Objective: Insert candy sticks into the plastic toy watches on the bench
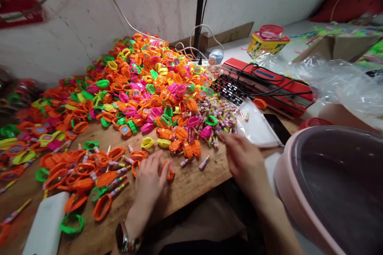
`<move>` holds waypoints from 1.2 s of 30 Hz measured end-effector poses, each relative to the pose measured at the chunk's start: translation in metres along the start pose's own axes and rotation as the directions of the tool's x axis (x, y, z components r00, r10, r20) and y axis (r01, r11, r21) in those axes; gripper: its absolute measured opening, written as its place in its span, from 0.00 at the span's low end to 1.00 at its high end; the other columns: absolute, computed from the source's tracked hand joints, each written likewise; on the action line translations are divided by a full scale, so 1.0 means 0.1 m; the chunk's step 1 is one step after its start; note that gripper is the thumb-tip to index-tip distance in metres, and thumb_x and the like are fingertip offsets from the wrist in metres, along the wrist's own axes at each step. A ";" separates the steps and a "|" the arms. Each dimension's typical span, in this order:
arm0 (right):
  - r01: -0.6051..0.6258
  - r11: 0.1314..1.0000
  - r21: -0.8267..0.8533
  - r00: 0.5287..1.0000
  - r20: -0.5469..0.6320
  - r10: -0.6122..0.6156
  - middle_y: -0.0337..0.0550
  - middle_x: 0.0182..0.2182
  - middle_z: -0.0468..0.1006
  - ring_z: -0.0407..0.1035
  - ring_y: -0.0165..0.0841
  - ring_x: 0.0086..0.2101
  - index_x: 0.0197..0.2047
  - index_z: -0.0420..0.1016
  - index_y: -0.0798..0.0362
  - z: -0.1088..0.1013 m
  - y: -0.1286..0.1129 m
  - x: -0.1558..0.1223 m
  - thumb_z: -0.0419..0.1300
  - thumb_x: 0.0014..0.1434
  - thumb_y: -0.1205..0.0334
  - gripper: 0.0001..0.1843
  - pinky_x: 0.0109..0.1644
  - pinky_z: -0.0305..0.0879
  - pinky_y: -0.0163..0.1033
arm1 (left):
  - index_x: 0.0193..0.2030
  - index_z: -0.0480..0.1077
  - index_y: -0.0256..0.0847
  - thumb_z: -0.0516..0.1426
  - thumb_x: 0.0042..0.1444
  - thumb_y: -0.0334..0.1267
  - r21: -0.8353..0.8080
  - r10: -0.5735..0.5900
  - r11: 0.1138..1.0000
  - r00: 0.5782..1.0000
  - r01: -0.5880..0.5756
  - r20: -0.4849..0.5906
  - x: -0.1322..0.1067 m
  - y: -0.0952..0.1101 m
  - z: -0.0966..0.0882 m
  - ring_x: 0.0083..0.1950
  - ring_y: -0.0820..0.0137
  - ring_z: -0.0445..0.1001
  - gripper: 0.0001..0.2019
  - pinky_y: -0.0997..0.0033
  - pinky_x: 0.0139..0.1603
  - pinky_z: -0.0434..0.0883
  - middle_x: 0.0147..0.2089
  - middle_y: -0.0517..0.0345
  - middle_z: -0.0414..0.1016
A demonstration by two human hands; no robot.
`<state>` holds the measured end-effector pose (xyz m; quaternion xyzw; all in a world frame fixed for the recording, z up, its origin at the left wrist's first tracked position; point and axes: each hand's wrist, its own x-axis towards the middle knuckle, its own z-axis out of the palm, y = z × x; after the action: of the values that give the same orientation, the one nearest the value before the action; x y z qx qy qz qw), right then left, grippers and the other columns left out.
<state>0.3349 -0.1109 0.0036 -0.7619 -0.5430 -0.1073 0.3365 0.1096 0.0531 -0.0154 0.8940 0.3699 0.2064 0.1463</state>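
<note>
My left hand (151, 175) is low over the wooden table, its fingers curled on an orange toy watch (171, 170) that shows beside the thumb. My right hand (243, 163), somewhat blurred, is at the near edge of a heap of small candy-coloured tubes (217, 113). Its fingers are bent together, and whatever they grip is hidden. Two loose tubes, one of them a striped tube (204, 162), lie between the hands. Left of my left hand, orange toy watches (85, 169) are spread out, several with tubes beside or against them.
A large pile of toy watches (143, 75) in several colours rises against the wall. To the right are a red sealing machine (269, 83), clear plastic bags (254, 123), a dark phone (277, 127) and a pink basin (287, 175). A white box-like object (46, 223) lies front left.
</note>
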 end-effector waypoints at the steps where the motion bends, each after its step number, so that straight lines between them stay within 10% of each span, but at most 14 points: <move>1: 0.033 0.999 -0.019 0.998 0.061 -0.031 0.52 0.46 0.74 0.69 0.40 0.45 0.52 0.72 0.54 0.10 0.01 -0.07 0.52 0.62 0.71 0.17 0.47 0.69 0.48 | 0.52 0.70 0.39 0.55 0.59 0.47 0.029 -0.025 0.999 0.999 0.024 0.045 -0.09 0.03 0.02 0.51 0.54 0.72 0.19 0.50 0.55 0.69 0.49 0.46 0.75; 5: 0.150 0.988 -0.026 0.950 0.281 -0.137 0.53 0.44 0.75 0.69 0.41 0.43 0.48 0.75 0.53 0.53 0.03 -0.35 0.48 0.58 0.77 0.21 0.46 0.70 0.47 | 0.52 0.70 0.38 0.57 0.57 0.42 -0.064 -0.109 0.991 0.986 0.117 0.125 -0.20 0.16 0.16 0.51 0.54 0.73 0.17 0.50 0.52 0.71 0.49 0.45 0.74; 8: 0.137 0.990 -0.034 0.963 0.238 -0.125 0.52 0.46 0.75 0.68 0.42 0.45 0.48 0.75 0.51 0.69 0.03 -0.45 0.51 0.61 0.73 0.17 0.50 0.69 0.51 | 0.50 0.70 0.39 0.56 0.56 0.38 -0.380 -0.160 0.905 0.981 0.190 0.110 -0.08 0.24 0.18 0.53 0.58 0.73 0.15 0.52 0.55 0.70 0.50 0.47 0.74; 14: -0.056 0.929 0.366 0.993 0.115 0.015 0.54 0.48 0.72 0.68 0.40 0.50 0.47 0.70 0.53 0.59 -0.13 -0.30 0.50 0.66 0.63 0.10 0.52 0.70 0.50 | 0.49 0.68 0.40 0.59 0.49 0.38 -0.829 -0.235 0.140 0.831 0.542 0.504 0.14 0.40 0.00 0.39 0.68 0.76 0.18 0.69 0.36 0.74 0.48 0.51 0.74; 17: -0.280 0.682 0.675 0.960 0.207 0.189 0.49 0.43 0.74 0.73 0.34 0.39 0.52 0.65 0.50 0.40 -0.32 -0.13 0.51 0.66 0.60 0.12 0.41 0.74 0.42 | 0.43 0.71 0.39 0.58 0.53 0.43 -0.841 -0.154 0.022 0.833 0.540 0.531 0.17 0.47 -0.02 0.37 0.70 0.75 0.13 0.73 0.32 0.72 0.42 0.51 0.75; 20: -0.414 0.391 0.822 0.909 0.354 0.218 0.44 0.41 0.75 0.73 0.31 0.32 0.60 0.56 0.46 0.20 -0.51 0.03 0.51 0.66 0.57 0.20 0.36 0.74 0.39 | 0.40 0.73 0.39 0.61 0.53 0.47 -0.874 -0.166 0.060 0.869 0.481 0.467 0.17 0.52 0.01 0.35 0.72 0.73 0.14 0.74 0.33 0.72 0.40 0.53 0.75; 22: -0.451 0.343 0.824 0.892 0.407 0.196 0.42 0.39 0.74 0.72 0.30 0.33 0.63 0.54 0.46 0.10 -0.59 0.11 0.50 0.66 0.57 0.22 0.40 0.73 0.40 | 0.39 0.74 0.40 0.64 0.51 0.46 -0.897 -0.162 0.163 0.908 0.410 0.386 0.18 0.54 -0.01 0.40 0.70 0.74 0.14 0.71 0.40 0.73 0.44 0.53 0.74; 28: -0.519 0.486 0.704 0.855 0.421 0.303 0.37 0.28 0.68 0.65 0.29 0.26 0.56 0.68 0.49 0.08 -0.67 0.13 0.48 0.67 0.51 0.20 0.31 0.68 0.35 | 0.39 0.77 0.44 0.61 0.56 0.43 -0.817 0.016 0.565 0.989 0.111 0.145 0.19 0.58 -0.19 0.62 0.59 0.66 0.08 0.54 0.64 0.61 0.56 0.50 0.72; 36: -0.429 0.572 0.699 0.903 0.313 0.295 0.43 0.35 0.75 0.71 0.34 0.36 0.50 0.74 0.50 0.13 -0.71 0.16 0.52 0.65 0.51 0.17 0.41 0.71 0.40 | 0.51 0.62 0.42 0.56 0.61 0.42 -0.769 0.007 0.631 0.990 0.103 0.138 0.10 0.57 0.02 0.46 0.67 0.75 0.14 0.68 0.46 0.72 0.47 0.51 0.74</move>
<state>0.2745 -0.0774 0.0305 -0.6529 -0.3949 0.2612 0.5912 0.1511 0.0217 0.0094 0.7459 0.2592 0.2836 0.5440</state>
